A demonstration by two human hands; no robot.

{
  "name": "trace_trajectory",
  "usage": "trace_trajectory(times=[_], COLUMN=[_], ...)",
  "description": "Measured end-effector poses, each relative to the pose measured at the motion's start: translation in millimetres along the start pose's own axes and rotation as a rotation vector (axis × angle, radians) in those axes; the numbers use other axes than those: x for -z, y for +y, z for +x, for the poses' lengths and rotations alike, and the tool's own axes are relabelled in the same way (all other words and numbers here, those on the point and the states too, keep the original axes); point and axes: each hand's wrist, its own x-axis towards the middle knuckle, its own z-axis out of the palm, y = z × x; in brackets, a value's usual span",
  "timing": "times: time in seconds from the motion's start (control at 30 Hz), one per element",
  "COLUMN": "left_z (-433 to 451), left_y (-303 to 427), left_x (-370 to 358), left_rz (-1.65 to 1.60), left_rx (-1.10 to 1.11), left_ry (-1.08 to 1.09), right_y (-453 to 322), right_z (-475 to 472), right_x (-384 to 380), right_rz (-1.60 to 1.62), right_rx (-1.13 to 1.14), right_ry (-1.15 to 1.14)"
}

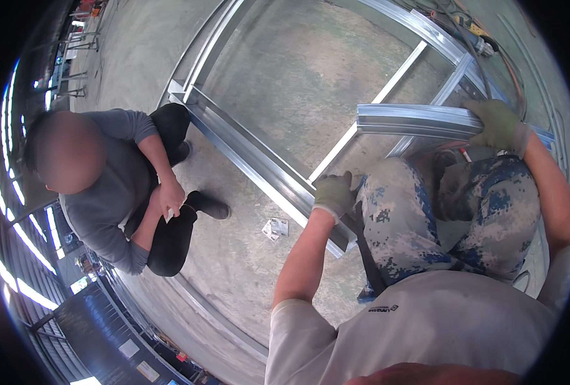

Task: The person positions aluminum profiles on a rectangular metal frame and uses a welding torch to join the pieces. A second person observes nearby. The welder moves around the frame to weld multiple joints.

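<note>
My right hand (496, 124), in a worn greenish work glove, grips the right end of a short galvanized steel channel piece (419, 119). That piece is held above the frame, over a thin white bar (335, 151). My left hand (334, 193), also gloved, lies over the near end of a long steel channel (251, 151) on the floor. Whether its fingers close around the channel is hidden. The long channel forms one side of a large metal frame, and the white bar meets it beside my left hand. My knees in camouflage trousers (395, 207) are bent close to both hands.
A co-worker (116, 192) squats left of the frame, hands together. Two small slotted metal plates (279, 227) lie on the concrete floor (246, 260). An angle grinder (477, 45) and cables (511, 72) lie beyond the frame's far-right rail (429, 33).
</note>
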Motion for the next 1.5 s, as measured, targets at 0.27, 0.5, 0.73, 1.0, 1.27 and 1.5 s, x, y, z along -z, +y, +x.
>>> trace_trajectory(times=[0.27,0.5,0.73,1.0,1.27,1.5], left_z=[19.0,-4.8,11.3,-42.7,-73.0,-46.4], left_y=[-4.7,-2.5,-14.3,-9.0,-67.1,-93.6], left_x=[-22.5,-27.0,-76.3,-30.8,-87.2,-134.9], left_rz=[0.099,0.064,0.076,-0.074,-0.469,-0.800], left_rx=[-0.006,0.027,0.056,0.047,0.569,1.106], left_ry=[-0.421,-0.262,-0.089,0.121,1.050,0.889], right_y=[-4.7,1.7,-8.5,-2.5,3.2,-7.8], right_z=[4.1,0.9,2.8,2.7,4.2,8.5], right_x=[2.9,-0.8,2.8,-0.7,-3.9,-1.4], right_rz=[0.012,-0.041,-0.015,-0.006,-0.052,-0.068], right_rx=[0.000,-0.025,0.007,0.020,-0.009,-0.078], right_ry=[-0.035,-0.039,-0.011,0.001,-0.033,-0.087])
